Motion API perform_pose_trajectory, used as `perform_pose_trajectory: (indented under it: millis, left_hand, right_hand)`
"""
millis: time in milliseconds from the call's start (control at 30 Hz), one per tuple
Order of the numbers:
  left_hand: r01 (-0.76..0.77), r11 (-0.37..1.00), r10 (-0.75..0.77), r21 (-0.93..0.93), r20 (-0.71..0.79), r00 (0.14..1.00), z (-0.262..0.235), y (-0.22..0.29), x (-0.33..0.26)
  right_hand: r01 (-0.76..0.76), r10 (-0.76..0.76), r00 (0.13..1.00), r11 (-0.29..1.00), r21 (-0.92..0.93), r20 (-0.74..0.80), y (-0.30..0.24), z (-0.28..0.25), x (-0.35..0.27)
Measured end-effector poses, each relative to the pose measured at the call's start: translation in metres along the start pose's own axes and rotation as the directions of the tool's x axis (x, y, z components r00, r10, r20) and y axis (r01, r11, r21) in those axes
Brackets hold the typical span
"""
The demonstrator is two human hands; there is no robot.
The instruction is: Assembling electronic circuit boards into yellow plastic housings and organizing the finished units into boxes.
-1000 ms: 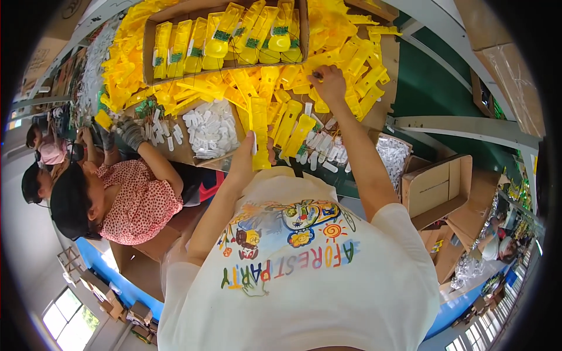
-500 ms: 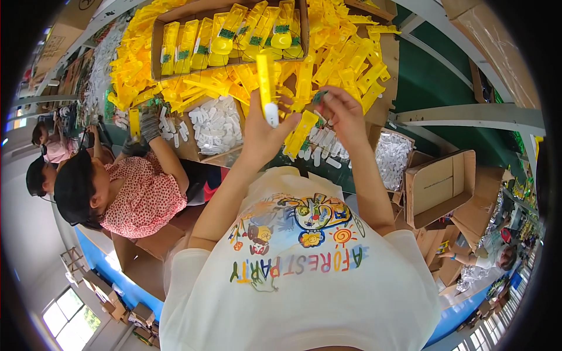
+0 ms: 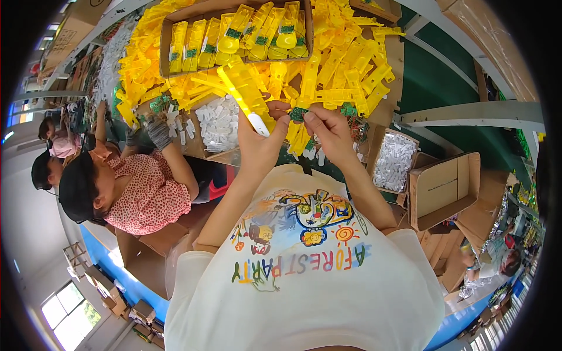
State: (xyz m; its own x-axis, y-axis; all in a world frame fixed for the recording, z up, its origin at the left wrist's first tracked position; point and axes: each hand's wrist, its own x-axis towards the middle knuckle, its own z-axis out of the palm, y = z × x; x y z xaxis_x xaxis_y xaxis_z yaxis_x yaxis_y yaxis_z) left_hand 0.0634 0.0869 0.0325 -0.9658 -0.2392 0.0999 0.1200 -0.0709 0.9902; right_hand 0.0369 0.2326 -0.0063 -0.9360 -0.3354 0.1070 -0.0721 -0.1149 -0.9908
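My left hand (image 3: pixel 257 149) is closed round a long yellow plastic shell (image 3: pixel 241 88) with a white piece (image 3: pixel 258 124) at its near end. The shell leans away to the upper left. My right hand (image 3: pixel 332 133) pinches a small green circuit board (image 3: pixel 298 114) between thumb and fingers. Fingertips of my left hand meet the board's left edge, so both hands are close together. Beneath them lie more yellow shells (image 3: pixel 297 140) and loose white pieces, partly hidden by my hands.
Beyond my hands, a cardboard box (image 3: pixel 165 58) holds yellow shells with green boards, amid heaped yellow parts (image 3: pixel 140 76). White pieces (image 3: pixel 218 126) are piled left; a box of small white parts (image 3: pixel 394 161) and a cardboard tray (image 3: pixel 413 202) are right. A gloved co-worker (image 3: pixel 146 196) sits left.
My right hand has moved left and brought the circuit board up to my left fingers. The yellow shell has tipped from upright toward the upper left. The whole view has shifted slightly.
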Motion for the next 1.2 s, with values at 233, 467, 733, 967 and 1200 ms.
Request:
perform_pose_trajectory:
  millis: [233,467,733,967,1200]
  left_hand:
    - [-0.056,0.977,0.066,0.205,-0.039,0.997,0.0,-0.013,-0.002]
    - [-0.018,0.999,0.02,0.049,-0.039,0.999,-0.003,-0.013,0.001]
    - [-0.156,0.915,0.156,0.371,0.029,0.987,-0.007,-0.004,-0.001]
    - [0.353,0.855,-0.334,-0.38,0.117,0.935,-0.017,0.005,0.008]
    - [0.527,0.66,-0.432,-0.535,0.303,0.849,-0.015,-0.015,0.0]
  right_hand:
    - [-0.061,0.041,0.985,0.991,-0.119,-0.165,-0.001,0.011,-0.008]
    - [-0.171,0.167,0.984,0.984,-0.049,-0.065,-0.004,0.006,-0.002]
    - [-0.308,0.242,0.946,0.88,0.363,0.216,0.01,0.009,0.011]
    - [0.161,-0.165,0.986,0.939,-0.303,0.011,-0.025,0.005,0.008]
    - [0.174,-0.231,0.97,0.873,-0.457,-0.071,-0.045,0.026,-0.001]
